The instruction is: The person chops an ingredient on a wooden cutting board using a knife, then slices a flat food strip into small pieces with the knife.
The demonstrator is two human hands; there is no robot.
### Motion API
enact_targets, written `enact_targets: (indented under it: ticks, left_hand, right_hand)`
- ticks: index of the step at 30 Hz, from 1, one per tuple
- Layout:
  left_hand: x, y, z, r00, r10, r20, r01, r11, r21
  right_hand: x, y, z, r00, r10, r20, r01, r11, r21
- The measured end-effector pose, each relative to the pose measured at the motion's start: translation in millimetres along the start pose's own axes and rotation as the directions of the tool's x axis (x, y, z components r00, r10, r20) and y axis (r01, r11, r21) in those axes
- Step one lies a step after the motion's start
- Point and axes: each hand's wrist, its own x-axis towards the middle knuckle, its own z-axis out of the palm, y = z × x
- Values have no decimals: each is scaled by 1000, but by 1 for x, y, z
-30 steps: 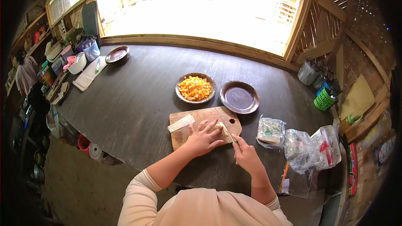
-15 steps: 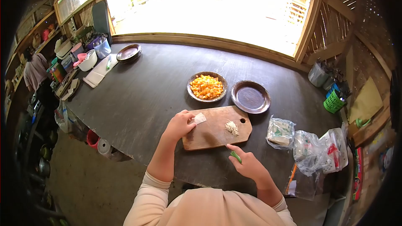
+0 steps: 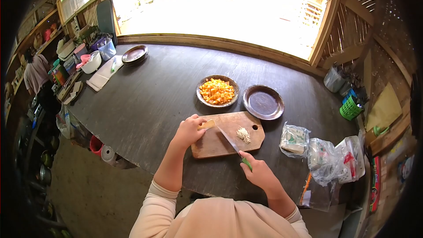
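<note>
My left hand (image 3: 189,131) pinches a pale yellowish block (image 3: 207,124) at the left side of the wooden cutting board (image 3: 220,144). A green-handled knife (image 3: 229,139) is in my right hand (image 3: 259,172), its blade slanting over the board with the tip near the block. Thin whitish strips (image 3: 243,135) form a small pile on the board's right part, left of its hole. Beyond the board stands a bowl of orange and white pieces (image 3: 217,91). Beside it is a bare dark plate (image 3: 263,102).
Plastic-wrapped packages (image 3: 294,139) and a white basket (image 3: 351,158) are at the right. A green basket (image 3: 350,108) stands farther back. Stacked plates (image 3: 135,55), a white bowl (image 3: 91,63) and paper (image 3: 104,74) are at the back left. Another person (image 3: 37,75) stands far left.
My left hand has moved from lying over the strips to the block at the board's left. The knife has come off the strips and its blade now points toward the block.
</note>
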Motion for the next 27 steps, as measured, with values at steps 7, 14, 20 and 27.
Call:
enact_targets:
  ticks: [7,14,20,27]
  left_hand:
    - [2,4,-3,997,-49,57,53,997,-59]
    - [0,11,-12,1000,11,27,-6,980,-197]
    - [-1,19,-11,995,19,102,15,948,-319]
    - [-4,31,19,956,200,213,-94,900,-426]
  right_hand:
    - [2,2,-3,997,18,-75,-18,1000,8]
    - [1,-4,-1,1000,18,-11,-17,997,81]
    - [4,-1,-11,994,71,-79,-66,996,63]
    - [4,-6,-13,996,57,-68,-49,992,116]
